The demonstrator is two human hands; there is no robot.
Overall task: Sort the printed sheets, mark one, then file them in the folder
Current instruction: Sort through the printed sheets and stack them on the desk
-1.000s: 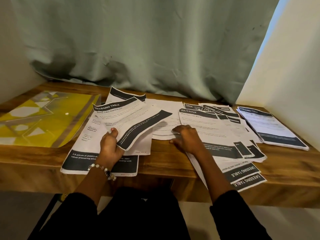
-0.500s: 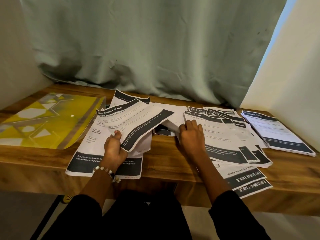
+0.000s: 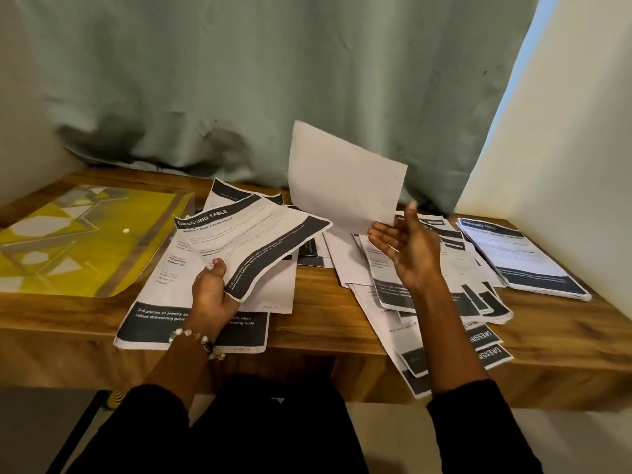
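Observation:
My left hand [image 3: 208, 295] grips a small bunch of printed sheets [image 3: 253, 241] by the near edge; the top one is headed "DRESSING TABLE". My right hand [image 3: 410, 248] is raised palm up and holds one sheet [image 3: 342, 179] by its lower right corner. That sheet stands upright in front of the curtain with its blank back towards me. More printed sheets [image 3: 478, 302] lie fanned under my right arm, some hanging over the desk's front edge. The yellow plastic folder [image 3: 85, 241] lies closed at the far left.
A squared stack of printed sheets [image 3: 519, 258] lies at the desk's right end by the white wall [image 3: 564, 148]. Another large sheet [image 3: 154, 323] lies under my left hand. The wooden desk [image 3: 325, 323] ends at a green curtain [image 3: 273, 80].
My right hand left the desk, where it was picking at a sheet's edge, and has lifted that sheet upright. The left hand still holds its bunch in the same place.

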